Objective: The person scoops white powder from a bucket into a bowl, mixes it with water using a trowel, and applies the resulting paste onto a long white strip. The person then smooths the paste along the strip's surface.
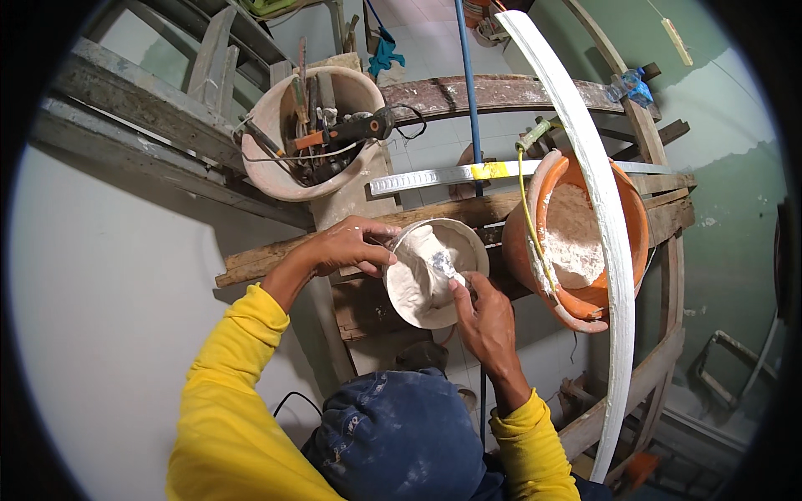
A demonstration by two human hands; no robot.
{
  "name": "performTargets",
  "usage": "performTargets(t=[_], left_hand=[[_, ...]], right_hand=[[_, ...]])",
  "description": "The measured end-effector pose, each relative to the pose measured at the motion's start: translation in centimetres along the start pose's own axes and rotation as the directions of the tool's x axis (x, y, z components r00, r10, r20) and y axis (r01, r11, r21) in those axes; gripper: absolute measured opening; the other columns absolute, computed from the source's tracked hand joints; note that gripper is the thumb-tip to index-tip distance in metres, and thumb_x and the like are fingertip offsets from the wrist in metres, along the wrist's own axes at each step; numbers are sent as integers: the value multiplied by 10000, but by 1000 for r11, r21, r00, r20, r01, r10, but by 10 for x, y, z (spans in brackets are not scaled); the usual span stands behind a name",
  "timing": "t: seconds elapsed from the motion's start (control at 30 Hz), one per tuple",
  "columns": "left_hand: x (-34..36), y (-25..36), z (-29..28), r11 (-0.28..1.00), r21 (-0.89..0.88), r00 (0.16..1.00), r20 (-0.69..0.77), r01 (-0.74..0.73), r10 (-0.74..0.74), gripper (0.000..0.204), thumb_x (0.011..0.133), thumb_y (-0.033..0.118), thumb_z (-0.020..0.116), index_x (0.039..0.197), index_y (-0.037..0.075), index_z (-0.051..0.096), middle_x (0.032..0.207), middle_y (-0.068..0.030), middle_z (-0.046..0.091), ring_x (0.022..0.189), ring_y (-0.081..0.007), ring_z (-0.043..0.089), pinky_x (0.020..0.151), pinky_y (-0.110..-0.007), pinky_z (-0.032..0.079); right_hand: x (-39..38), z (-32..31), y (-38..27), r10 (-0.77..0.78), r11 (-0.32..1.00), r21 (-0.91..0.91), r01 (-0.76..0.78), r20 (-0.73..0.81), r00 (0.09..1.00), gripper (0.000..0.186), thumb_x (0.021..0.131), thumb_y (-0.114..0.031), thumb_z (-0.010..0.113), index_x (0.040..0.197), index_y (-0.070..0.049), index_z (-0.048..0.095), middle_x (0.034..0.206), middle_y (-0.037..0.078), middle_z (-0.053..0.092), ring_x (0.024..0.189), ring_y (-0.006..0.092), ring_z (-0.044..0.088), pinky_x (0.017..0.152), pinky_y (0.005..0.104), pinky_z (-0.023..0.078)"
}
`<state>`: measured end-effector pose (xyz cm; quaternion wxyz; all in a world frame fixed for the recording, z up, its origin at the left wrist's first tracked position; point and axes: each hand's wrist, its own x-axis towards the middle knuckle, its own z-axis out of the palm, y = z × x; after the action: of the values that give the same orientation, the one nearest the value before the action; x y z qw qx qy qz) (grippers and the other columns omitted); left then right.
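A round white bucket [398,299] holding thick off-white plaster [414,269] stands in front of me on wooden planks. My left hand [349,247] grips its left rim, with the thumb and fingers at the edge. My right hand [486,324] is closed round a small putty knife [445,265], its blade smeared with plaster and set in the mix. Most of the knife's handle is hidden by the fingers. Both forearms wear yellow sleeves.
Behind left, a tool-filled pail [266,185] has a power tool [351,131] across its top. An orange tub [543,179] of white powder stands right, with a cable-fitted tool [535,135] at its rim. A long white strip [614,225] crosses it. A ladder [138,100] leans left.
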<state>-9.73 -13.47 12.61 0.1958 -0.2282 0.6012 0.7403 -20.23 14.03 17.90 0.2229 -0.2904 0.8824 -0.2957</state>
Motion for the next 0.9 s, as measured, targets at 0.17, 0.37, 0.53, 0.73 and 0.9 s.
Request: performTargets(t=[0.17, 0.37, 0.53, 0.73, 0.9], left_hand=[[10, -14, -3, 969, -227, 991, -69, 94, -113, 654, 1071, 534, 552, 1468, 22, 637, 1307, -94, 700, 1117, -178, 662, 869, -358, 623], [27, -28, -21, 950, -278, 984, -70, 140, -166, 827, 1057, 723, 457, 1399, -2, 663, 1241, -82, 665, 1042, -170, 622, 869, -410, 630], [21, 0, -15, 991, -83, 931, -341, 105, -128, 895, 1071, 749, 414, 1397, -56, 632, 1253, -110, 674, 937, -161, 641, 840, -365, 622], [6, 52, 1, 984, 136, 923, -351, -114, 155, 921, 1078, 752, 401, 1427, -67, 634, 1310, -117, 688, 1069, -146, 632, 948, -324, 557], [12, 96, 13, 950, -19, 873, -400, -313, 280, 832, 1097, 687, 447, 1454, -46, 613, 1244, -99, 697, 1115, -168, 661, 996, -356, 564]], right_hand=[[-16, 2, 20, 172, 918, 323, -231, 203, 964, 380, 1097, -341, 632, 1294, -20, 688, 980, 200, 744, 872, 330, 731, 833, 428, 560], [-30, 4, 37, 83, 939, 318, -127, 148, 985, 389, 1116, -341, 607, 1316, -14, 671, 1170, 226, 726, 1078, 343, 714, 958, 419, 536], [-36, 7, 46, 35, 963, 266, -45, 45, 998, 379, 1116, -326, 611, 1319, -13, 673, 1132, 191, 735, 1040, 302, 711, 938, 388, 537], [-41, -1, 45, 43, 971, 232, -50, 33, 999, 388, 1111, -328, 625, 1340, -17, 660, 1113, 195, 740, 991, 311, 724, 901, 391, 552], [-46, -3, 49, -6, 982, 190, 0, 29, 1000, 390, 1107, -321, 632, 1353, -18, 635, 1116, 232, 761, 994, 393, 755, 868, 431, 574]])
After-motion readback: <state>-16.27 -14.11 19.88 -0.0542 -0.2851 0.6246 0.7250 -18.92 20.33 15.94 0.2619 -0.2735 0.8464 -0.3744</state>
